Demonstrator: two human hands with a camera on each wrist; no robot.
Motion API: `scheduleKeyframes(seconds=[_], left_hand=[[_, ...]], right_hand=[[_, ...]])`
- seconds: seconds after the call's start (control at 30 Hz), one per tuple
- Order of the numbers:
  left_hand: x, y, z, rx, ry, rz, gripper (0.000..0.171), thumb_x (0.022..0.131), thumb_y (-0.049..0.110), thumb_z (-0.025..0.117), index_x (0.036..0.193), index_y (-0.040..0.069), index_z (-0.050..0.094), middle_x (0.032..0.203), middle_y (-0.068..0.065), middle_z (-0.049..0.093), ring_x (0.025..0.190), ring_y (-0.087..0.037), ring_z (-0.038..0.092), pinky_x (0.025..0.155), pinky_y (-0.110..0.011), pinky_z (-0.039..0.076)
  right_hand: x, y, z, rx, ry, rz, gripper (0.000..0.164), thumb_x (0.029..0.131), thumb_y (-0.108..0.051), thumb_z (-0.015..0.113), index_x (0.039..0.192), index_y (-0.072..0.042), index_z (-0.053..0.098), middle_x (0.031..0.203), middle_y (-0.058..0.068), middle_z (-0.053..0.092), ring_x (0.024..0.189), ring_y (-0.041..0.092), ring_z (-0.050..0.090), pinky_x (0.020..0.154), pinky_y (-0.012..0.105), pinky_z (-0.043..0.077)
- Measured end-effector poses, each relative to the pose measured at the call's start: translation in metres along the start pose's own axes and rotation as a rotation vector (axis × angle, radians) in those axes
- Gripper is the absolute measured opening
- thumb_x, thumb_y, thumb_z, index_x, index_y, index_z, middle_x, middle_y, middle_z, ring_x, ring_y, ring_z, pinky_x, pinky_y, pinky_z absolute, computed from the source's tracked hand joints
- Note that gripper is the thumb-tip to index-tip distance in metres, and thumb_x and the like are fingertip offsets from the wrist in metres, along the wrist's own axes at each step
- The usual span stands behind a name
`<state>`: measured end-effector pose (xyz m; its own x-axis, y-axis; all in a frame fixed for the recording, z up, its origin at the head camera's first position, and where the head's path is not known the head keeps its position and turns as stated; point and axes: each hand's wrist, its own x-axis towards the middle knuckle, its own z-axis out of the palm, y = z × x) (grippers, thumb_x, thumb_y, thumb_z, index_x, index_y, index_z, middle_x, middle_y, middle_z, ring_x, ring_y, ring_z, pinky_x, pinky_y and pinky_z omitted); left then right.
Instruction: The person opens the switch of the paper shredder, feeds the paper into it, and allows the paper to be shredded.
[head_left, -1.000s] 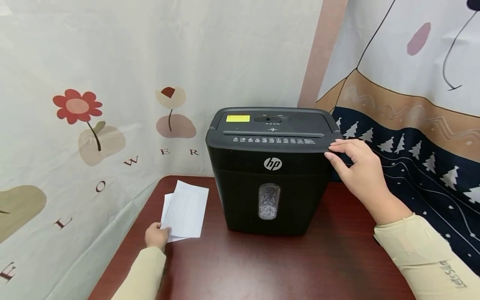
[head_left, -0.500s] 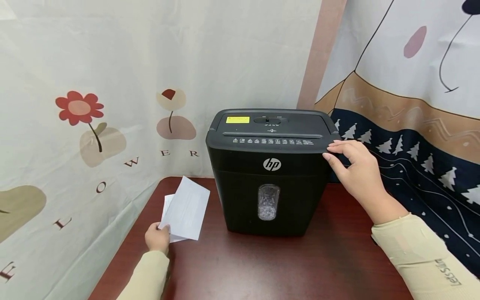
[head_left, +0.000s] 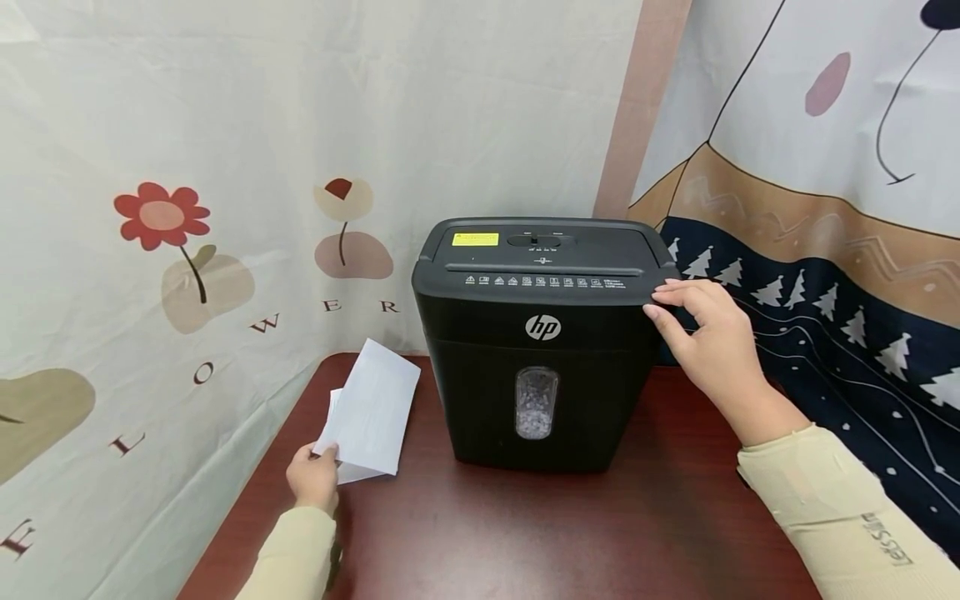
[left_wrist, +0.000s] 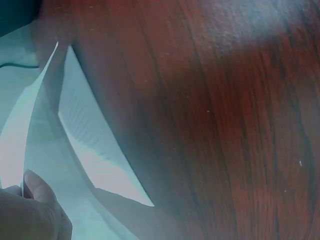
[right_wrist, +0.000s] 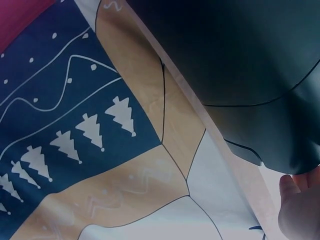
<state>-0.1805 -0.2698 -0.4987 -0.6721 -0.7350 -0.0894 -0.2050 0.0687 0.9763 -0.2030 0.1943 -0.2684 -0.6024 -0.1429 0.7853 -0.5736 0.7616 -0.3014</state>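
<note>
There is one shredder [head_left: 487, 400], one table [head_left: 562, 542], one left hand [head_left: 313, 479] and one right hand [head_left: 716, 350]. Paper sheets [head_left: 373, 407] number at least two, printed flowers [head_left: 161, 217] two, printed letters [head_left: 264, 323] six

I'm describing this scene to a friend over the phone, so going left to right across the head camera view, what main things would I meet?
Red flower print on the curtain, left hand, upper sheet of white paper, black HP shredder, right hand.

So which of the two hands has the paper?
The left hand. It pinches the white paper, while the right hand, without paper, grips the black shredder at its top corner.
</note>
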Motion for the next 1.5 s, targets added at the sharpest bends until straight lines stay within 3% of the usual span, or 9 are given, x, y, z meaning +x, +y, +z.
scheduleKeyframes(seconds=[0.27, 0.43, 0.53, 0.67, 0.8, 0.93, 1.23, 1.5], left_hand=[[-0.003, 0.009, -0.012, -0.085, -0.027, -0.046, 0.033, 0.087, 0.005, 0.053, 0.115, -0.012, 0.047, 0.107, -0.022, 0.050, 0.066, -0.001, 0.055, 0.063, -0.014, 0.048], [-0.004, 0.018, -0.028, -0.083, -0.047, -0.074, 0.039, 0.089, 0.011, 0.052, 0.122, -0.010, 0.045, 0.115, -0.019, 0.047, 0.072, 0.000, 0.052, 0.073, -0.019, 0.049], [-0.005, 0.023, -0.038, -0.080, -0.050, -0.091, 0.042, 0.090, 0.015, 0.051, 0.124, -0.008, 0.044, 0.115, -0.016, 0.046, 0.069, 0.003, 0.051, 0.071, -0.017, 0.048], [-0.006, 0.032, -0.048, -0.085, -0.048, -0.088, 0.041, 0.090, 0.018, 0.052, 0.122, -0.007, 0.045, 0.106, -0.010, 0.048, 0.066, 0.004, 0.052, 0.069, -0.014, 0.045], [-0.010, 0.041, -0.055, -0.087, -0.037, -0.073, 0.034, 0.089, 0.020, 0.054, 0.113, -0.004, 0.050, 0.086, 0.003, 0.052, 0.066, 0.002, 0.053, 0.068, -0.015, 0.045], [-0.014, 0.049, -0.061, -0.119, -0.014, -0.057, 0.025, 0.089, 0.020, 0.055, 0.102, 0.000, 0.053, 0.071, 0.010, 0.051, 0.064, -0.001, 0.052, 0.060, -0.013, 0.042], [-0.023, 0.067, -0.071, -0.269, 0.025, -0.047, 0.012, 0.085, 0.016, 0.060, 0.080, 0.006, 0.055, 0.062, 0.006, 0.048, 0.060, -0.007, 0.048, 0.053, -0.015, 0.040], [-0.032, 0.089, -0.082, -0.478, 0.027, -0.043, 0.006, 0.083, 0.010, 0.062, 0.084, 0.006, 0.058, 0.071, 0.005, 0.054, 0.063, -0.005, 0.050, 0.055, -0.014, 0.044]], right_hand=[[0.000, 0.000, -0.001, -0.008, -0.010, 0.015, 0.022, 0.077, -0.007, 0.069, 0.097, 0.000, 0.066, 0.104, 0.013, 0.063, 0.104, 0.026, 0.053, 0.094, 0.035, 0.039], [-0.001, 0.000, -0.001, -0.009, -0.022, 0.033, 0.021, 0.078, -0.007, 0.068, 0.098, 0.000, 0.066, 0.105, 0.013, 0.062, 0.104, 0.026, 0.052, 0.093, 0.038, 0.040], [-0.003, -0.001, -0.001, -0.008, -0.029, 0.043, 0.021, 0.079, -0.008, 0.068, 0.099, 0.000, 0.066, 0.105, 0.014, 0.062, 0.104, 0.026, 0.052, 0.092, 0.039, 0.040], [-0.003, 0.000, -0.001, -0.010, -0.027, 0.044, 0.021, 0.079, -0.007, 0.068, 0.099, 0.000, 0.066, 0.105, 0.014, 0.062, 0.105, 0.027, 0.052, 0.093, 0.039, 0.040], [-0.003, 0.000, 0.000, -0.010, -0.019, 0.041, 0.022, 0.078, -0.007, 0.068, 0.098, 0.000, 0.065, 0.105, 0.014, 0.062, 0.105, 0.027, 0.052, 0.093, 0.038, 0.040], [-0.002, -0.001, 0.002, -0.008, -0.015, 0.033, 0.022, 0.078, -0.008, 0.069, 0.098, 0.000, 0.066, 0.105, 0.013, 0.062, 0.105, 0.026, 0.052, 0.093, 0.038, 0.040], [-0.002, -0.003, 0.004, -0.016, -0.001, 0.021, 0.022, 0.077, -0.008, 0.069, 0.097, -0.001, 0.066, 0.105, 0.013, 0.062, 0.105, 0.026, 0.052, 0.092, 0.039, 0.041], [0.000, -0.001, 0.000, -0.048, -0.019, -0.001, 0.022, 0.078, -0.008, 0.069, 0.098, -0.002, 0.065, 0.105, 0.015, 0.062, 0.103, 0.027, 0.052, 0.090, 0.044, 0.041]])
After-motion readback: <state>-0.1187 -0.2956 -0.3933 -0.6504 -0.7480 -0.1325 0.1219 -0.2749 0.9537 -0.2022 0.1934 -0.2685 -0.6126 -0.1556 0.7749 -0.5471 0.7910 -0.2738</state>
